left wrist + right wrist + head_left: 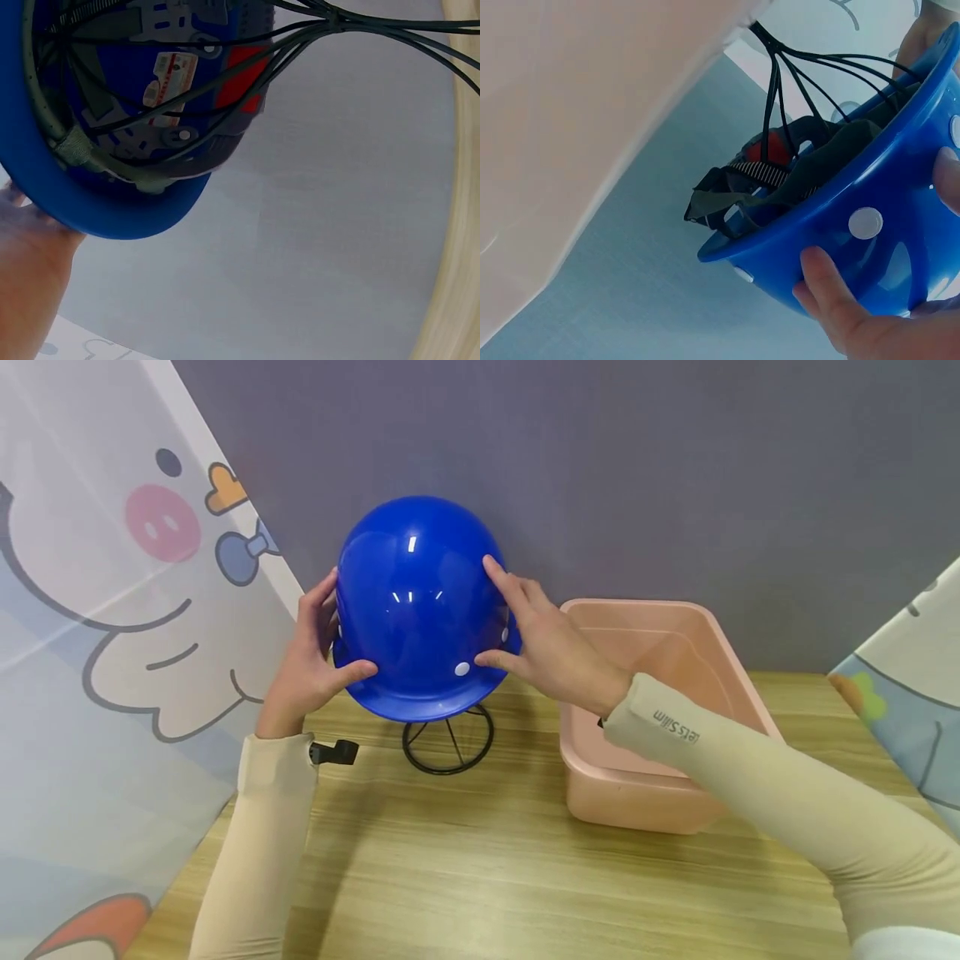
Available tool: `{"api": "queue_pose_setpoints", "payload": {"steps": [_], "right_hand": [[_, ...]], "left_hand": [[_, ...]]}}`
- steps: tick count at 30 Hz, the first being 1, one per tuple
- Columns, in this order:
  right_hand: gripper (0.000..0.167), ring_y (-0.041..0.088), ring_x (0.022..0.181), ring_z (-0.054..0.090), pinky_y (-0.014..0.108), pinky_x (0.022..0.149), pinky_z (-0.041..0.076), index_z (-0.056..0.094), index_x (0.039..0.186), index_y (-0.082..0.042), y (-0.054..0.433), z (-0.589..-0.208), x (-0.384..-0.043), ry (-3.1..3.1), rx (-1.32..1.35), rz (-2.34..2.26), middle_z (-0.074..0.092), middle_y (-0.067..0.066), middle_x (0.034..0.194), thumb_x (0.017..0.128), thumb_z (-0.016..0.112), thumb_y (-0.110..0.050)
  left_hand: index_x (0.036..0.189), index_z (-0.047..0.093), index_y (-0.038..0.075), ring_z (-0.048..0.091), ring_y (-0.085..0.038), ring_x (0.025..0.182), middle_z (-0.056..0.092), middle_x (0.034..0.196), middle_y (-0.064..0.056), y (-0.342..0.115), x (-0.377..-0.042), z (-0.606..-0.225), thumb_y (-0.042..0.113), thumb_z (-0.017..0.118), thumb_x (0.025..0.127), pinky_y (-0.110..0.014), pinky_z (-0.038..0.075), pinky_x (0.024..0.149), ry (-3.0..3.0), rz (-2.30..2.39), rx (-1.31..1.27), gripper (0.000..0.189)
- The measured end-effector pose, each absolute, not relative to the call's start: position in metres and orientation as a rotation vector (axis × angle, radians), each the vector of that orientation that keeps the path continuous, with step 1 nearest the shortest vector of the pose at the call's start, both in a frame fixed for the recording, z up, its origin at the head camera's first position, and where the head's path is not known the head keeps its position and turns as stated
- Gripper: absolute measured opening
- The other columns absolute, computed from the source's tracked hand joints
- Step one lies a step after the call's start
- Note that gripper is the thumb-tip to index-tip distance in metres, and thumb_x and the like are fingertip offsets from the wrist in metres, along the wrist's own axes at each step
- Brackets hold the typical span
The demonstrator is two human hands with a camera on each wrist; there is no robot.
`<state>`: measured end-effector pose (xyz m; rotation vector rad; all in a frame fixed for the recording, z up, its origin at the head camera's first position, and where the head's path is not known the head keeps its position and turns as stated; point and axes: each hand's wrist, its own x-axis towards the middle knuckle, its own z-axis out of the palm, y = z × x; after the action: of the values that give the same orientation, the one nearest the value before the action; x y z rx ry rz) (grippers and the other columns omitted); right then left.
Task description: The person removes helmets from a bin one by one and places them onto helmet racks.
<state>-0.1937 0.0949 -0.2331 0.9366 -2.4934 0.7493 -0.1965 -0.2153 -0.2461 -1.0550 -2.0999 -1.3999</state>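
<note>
A blue hard hat (pixel 420 602) sits over a black wire stand (pixel 444 771), whose round base shows below the brim. My left hand (pixel 303 652) holds the hat's left side, thumb on the front and fingers round the side. On the other side, my right hand (pixel 551 639) grips it with spread fingers and thumb against the shell. In the left wrist view, the stand's wires (pixel 334 26) reach up inside the hat beside its harness and a label (pixel 172 84). The right wrist view shows the grey inner straps (pixel 825 161) and white round studs (pixel 865 223).
A pink plastic bin (pixel 630 777) stands to the right, beneath my right forearm. Behind is a grey wall panel (pixel 675 468); a cartoon-printed sheet (pixel 90 710) hangs along the left, with another at the right edge. Everything stands on a wood-grain table (pixel 480 877).
</note>
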Motion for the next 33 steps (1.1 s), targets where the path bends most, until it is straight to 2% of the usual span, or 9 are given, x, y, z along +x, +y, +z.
{"api": "queue_pose_setpoints", "payload": {"steps": [6, 14, 19, 23, 26, 28, 33], "right_hand": [[0.109, 0.035, 0.116, 0.049, 0.047, 0.091, 0.046, -0.004, 0.152, -0.031, 0.098, -0.236, -0.190, -2.501, 0.884, 0.689, 0.035, 0.023, 0.137, 0.078, 0.075, -0.041], [0.109, 0.040, 0.119, 0.046, 0.050, 0.088, 0.047, -0.007, 0.152, -0.030, 0.097, -0.238, -0.186, -2.519, 0.856, 0.635, 0.029, 0.026, 0.141, 0.079, 0.074, -0.042], [0.106, 0.038, 0.117, 0.049, 0.048, 0.087, 0.049, -0.007, 0.152, -0.030, 0.101, -0.238, -0.184, -2.523, 0.898, 0.644, 0.027, 0.024, 0.143, 0.082, 0.072, -0.038], [0.101, 0.036, 0.118, 0.049, 0.047, 0.087, 0.049, -0.001, 0.153, -0.027, 0.107, -0.237, -0.180, -2.486, 0.960, 0.650, 0.029, 0.022, 0.143, 0.084, 0.073, -0.031], [0.099, 0.035, 0.119, 0.047, 0.045, 0.089, 0.048, 0.003, 0.153, -0.021, 0.112, -0.236, -0.176, -2.445, 1.005, 0.639, 0.031, 0.022, 0.142, 0.084, 0.073, -0.028], [0.098, 0.035, 0.123, 0.044, 0.045, 0.092, 0.046, 0.003, 0.153, -0.019, 0.116, -0.236, -0.173, -2.428, 1.028, 0.645, 0.029, 0.022, 0.143, 0.084, 0.073, -0.026], [0.094, 0.034, 0.132, 0.034, 0.046, 0.098, 0.040, 0.007, 0.152, -0.014, 0.131, -0.232, -0.164, -2.405, 1.038, 0.659, 0.025, 0.020, 0.146, 0.085, 0.072, -0.024]], "left_hand": [[0.147, 0.019, 0.008, 0.022, -0.032, 0.139, 0.021, 0.154, -0.009, -0.214, -0.206, -0.246, 0.028, 0.083, 0.072, -0.051, 0.020, 0.109, -2.146, -1.405, -1.079, 0.100], [0.148, 0.018, 0.008, 0.019, -0.031, 0.140, 0.019, 0.155, -0.006, -0.214, -0.213, -0.247, 0.028, 0.081, 0.074, -0.052, 0.019, 0.109, -2.149, -1.422, -1.116, 0.100], [0.147, 0.018, 0.006, 0.025, -0.034, 0.137, 0.022, 0.153, -0.009, -0.216, -0.210, -0.242, 0.026, 0.082, 0.073, -0.050, 0.026, 0.107, -2.188, -1.338, -1.111, 0.099], [0.147, 0.020, 0.010, 0.030, -0.034, 0.135, 0.026, 0.151, -0.009, -0.218, -0.203, -0.233, 0.015, 0.084, 0.072, -0.041, 0.035, 0.103, -2.254, -1.242, -1.049, 0.099], [0.148, 0.019, 0.012, 0.031, -0.033, 0.134, 0.025, 0.152, -0.007, -0.220, -0.197, -0.227, 0.009, 0.083, 0.071, -0.037, 0.037, 0.102, -2.304, -1.178, -1.004, 0.101], [0.149, 0.018, 0.013, 0.031, -0.032, 0.134, 0.024, 0.152, -0.005, -0.221, -0.193, -0.224, 0.008, 0.083, 0.071, -0.040, 0.036, 0.103, -2.326, -1.151, -0.981, 0.101], [0.150, 0.017, 0.015, 0.026, -0.031, 0.137, 0.021, 0.154, -0.004, -0.228, -0.188, -0.221, 0.014, 0.081, 0.075, -0.056, 0.030, 0.103, -2.332, -1.102, -0.952, 0.099]]}}
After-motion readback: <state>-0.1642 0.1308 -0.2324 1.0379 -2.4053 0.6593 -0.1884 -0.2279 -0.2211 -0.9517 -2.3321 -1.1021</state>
